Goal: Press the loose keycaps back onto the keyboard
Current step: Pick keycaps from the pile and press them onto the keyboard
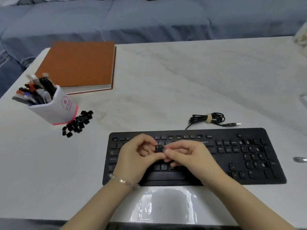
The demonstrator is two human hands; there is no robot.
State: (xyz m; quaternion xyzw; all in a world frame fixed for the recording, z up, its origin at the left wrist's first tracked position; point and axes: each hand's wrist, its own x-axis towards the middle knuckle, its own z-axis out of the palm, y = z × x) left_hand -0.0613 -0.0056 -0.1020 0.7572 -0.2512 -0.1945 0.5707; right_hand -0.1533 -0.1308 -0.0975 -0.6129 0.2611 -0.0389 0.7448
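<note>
Both hands meet over the black keyboard (pixel 249 156), left hand (pixel 137 156) and right hand (pixel 187 155) pinching one keycap (pixel 159 148) together above the letter rows. A pile of loose keycaps (pixel 77 124) waits beside the pen holder (pixel 54 107); judged well short of completion.

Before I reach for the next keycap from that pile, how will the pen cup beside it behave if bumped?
Probably top-heavy: the pen cup is crammed with pens leaning left past its rim, so it may tip that way. On the smooth table it might slide instead. The keycap pile beside its base would likely scatter.
</note>
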